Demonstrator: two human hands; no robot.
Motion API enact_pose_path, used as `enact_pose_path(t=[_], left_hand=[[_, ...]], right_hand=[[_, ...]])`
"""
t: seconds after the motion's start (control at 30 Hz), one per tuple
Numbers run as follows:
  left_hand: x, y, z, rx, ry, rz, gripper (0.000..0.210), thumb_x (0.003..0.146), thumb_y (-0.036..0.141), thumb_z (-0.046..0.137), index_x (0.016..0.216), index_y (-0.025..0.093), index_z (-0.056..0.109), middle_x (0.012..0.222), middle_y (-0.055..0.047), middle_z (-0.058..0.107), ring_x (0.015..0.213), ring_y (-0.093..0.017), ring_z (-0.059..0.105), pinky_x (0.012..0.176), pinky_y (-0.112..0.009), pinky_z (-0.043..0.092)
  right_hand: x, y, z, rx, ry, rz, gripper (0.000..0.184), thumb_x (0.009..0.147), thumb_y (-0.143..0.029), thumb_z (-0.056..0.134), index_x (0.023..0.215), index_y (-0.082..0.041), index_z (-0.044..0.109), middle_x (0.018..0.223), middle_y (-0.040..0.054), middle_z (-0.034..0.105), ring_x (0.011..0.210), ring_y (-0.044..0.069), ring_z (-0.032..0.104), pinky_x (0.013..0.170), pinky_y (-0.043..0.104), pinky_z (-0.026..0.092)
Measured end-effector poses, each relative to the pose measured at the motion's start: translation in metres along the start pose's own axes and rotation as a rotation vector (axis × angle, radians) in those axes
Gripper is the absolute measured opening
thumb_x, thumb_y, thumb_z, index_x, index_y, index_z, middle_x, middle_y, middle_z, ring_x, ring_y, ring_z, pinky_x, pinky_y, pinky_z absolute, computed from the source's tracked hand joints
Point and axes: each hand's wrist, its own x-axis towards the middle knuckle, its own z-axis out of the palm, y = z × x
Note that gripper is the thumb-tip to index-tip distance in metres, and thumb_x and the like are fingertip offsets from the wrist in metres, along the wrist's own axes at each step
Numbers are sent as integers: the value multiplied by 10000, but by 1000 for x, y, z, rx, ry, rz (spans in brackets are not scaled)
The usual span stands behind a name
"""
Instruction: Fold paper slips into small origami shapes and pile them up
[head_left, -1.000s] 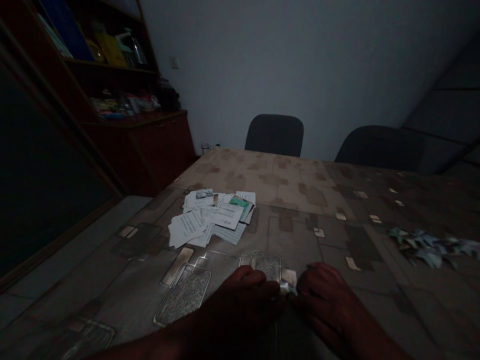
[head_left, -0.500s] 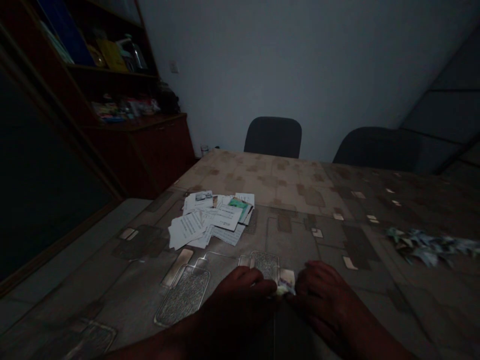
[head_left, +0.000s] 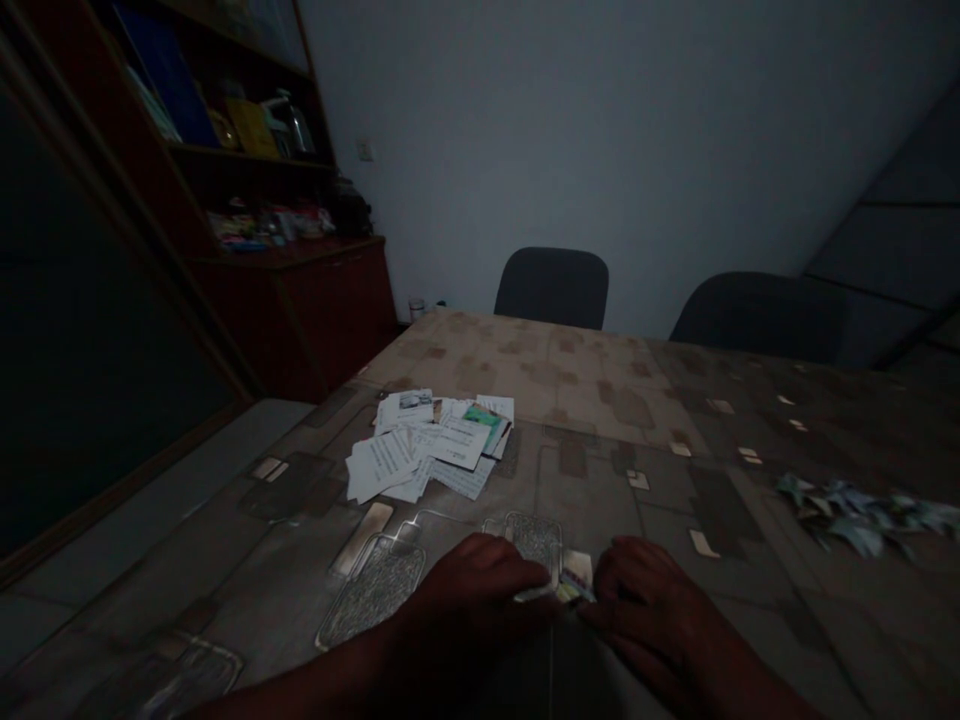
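Dimly lit, the paper (head_left: pixel 568 592) sits on the near right side of the card pile (head_left: pixel 424 450), gripped between the curled fingertips of the left hand (head_left: pixel 484 590) and right hand (head_left: pixel 656 605). Fingers hide most edges, so it could crease askew; uneven pulling might tear it, a loose pinch drop it.

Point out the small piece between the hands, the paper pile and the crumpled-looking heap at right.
Small piece (head_left: pixel 576 580): head view, its printed middle.
Paper pile (head_left: pixel 459 441): head view, an upper white sheet.
Crumpled-looking heap (head_left: pixel 857 528): head view, near its middle.
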Motion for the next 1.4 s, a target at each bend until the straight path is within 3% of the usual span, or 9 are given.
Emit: enact_pose_path(t=[0.4, 0.63, 0.9, 1.1, 1.2, 1.3, 1.4], left_hand=[[13, 5, 7, 252, -39, 99, 60, 947, 194, 564, 1006, 194, 571, 941, -20, 610, 818, -166, 526, 744, -317, 386], [17, 9, 3, 242, -44, 101, 37, 952, 155, 539, 976, 174, 560, 828, 12, 584, 721, -153, 505, 679, -318, 364], [19, 11, 2, 161, -64, 61, 101, 931, 102, 558, 873, 182, 540, 831, 32, 592, 722, -128, 511, 682, -283, 392], [19, 11, 1, 235, -92, 139, 93, 934, 91, 530, 914, 176, 559, 895, -4, 597, 750, -142, 528, 731, -303, 402], [20, 11, -1, 248, -131, 150, 66, 928, 106, 539, 932, 169, 559, 903, -16, 591, 757, -152, 530, 744, -309, 403], [21, 11, 3, 242, -140, 139, 47, 928, 138, 552, 962, 170, 555, 893, -15, 586, 752, -157, 527, 734, -310, 403], [19, 8, 10, 253, -77, 148, 76, 954, 171, 535, 1028, 183, 547, 907, -15, 590, 760, -154, 530, 711, -303, 398]], right_hand=[[3, -1, -13, -84, -102, -37, 268, 951, -114, 436, 826, -184, 663, 757, 44, 603, 750, 189, 511, 704, 351, 394], [3, -3, -5, -129, 55, -131, 227, 1002, -215, 461, 914, -177, 666, 748, 37, 655, 723, 176, 530, 706, 348, 397], [5, -4, 1, -130, 66, -115, 289, 1017, -235, 427, 881, -197, 679, 735, 29, 650, 770, 177, 554, 831, 397, 427], [4, -3, -11, -93, -56, -81, 171, 938, -147, 527, 913, -212, 683, 804, 34, 665, 904, 202, 580, 936, 432, 403], [4, -3, -15, -52, -92, -61, 219, 885, -87, 518, 924, -225, 683, 839, 36, 672, 953, 208, 581, 960, 435, 398], [5, -3, -18, -11, -95, -60, 273, 846, -52, 478, 909, -220, 683, 839, 42, 669, 928, 206, 581, 905, 415, 437], [7, -5, -20, 23, -96, -49, 274, 827, -41, 474, 889, -206, 683, 835, 53, 657, 882, 212, 583, 811, 393, 462]])
